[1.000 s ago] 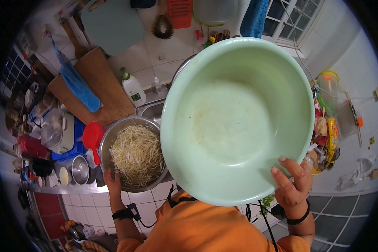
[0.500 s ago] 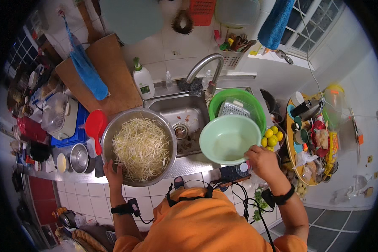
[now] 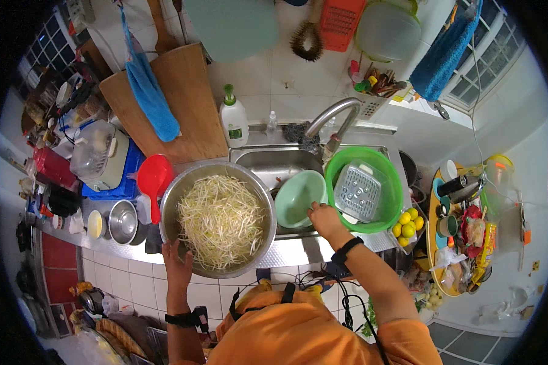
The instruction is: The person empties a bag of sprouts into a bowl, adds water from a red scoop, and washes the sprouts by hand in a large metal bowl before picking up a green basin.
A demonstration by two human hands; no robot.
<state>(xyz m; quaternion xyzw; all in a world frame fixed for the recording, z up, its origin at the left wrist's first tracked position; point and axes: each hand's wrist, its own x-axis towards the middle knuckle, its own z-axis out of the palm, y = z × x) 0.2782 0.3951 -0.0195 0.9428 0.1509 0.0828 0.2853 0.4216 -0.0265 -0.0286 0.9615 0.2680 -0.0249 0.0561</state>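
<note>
A wide steel bowl [image 3: 266,243] heaped with bean sprouts [image 3: 220,222] stands left of the sink, jutting over the counter's front edge. My left hand [image 3: 178,267] rests against its near left side, fingers spread and not wrapped round it. My right hand [image 3: 326,220] pinches the near right rim of a pale green basin [image 3: 299,199], which is tilted inside the sink [image 3: 243,159]. No contents show in the basin. To its right, a bright green tub [image 3: 388,226] holds a clear container with a perforated tray [image 3: 358,191].
A red ladle [image 3: 155,179] lies beside the steel bowl. Behind the sink are a curved faucet [image 3: 335,118] and a white pump bottle [image 3: 233,118]. Yellow citrus fruits [image 3: 410,225] sit right of the tub. A small metal bowl [image 3: 123,222] stands at left.
My right hand has moved the pale green basin left and down, from over the green tub's near edge into the sink. The perforated tray is now uncovered. My left hand stays by the steel bowl.
</note>
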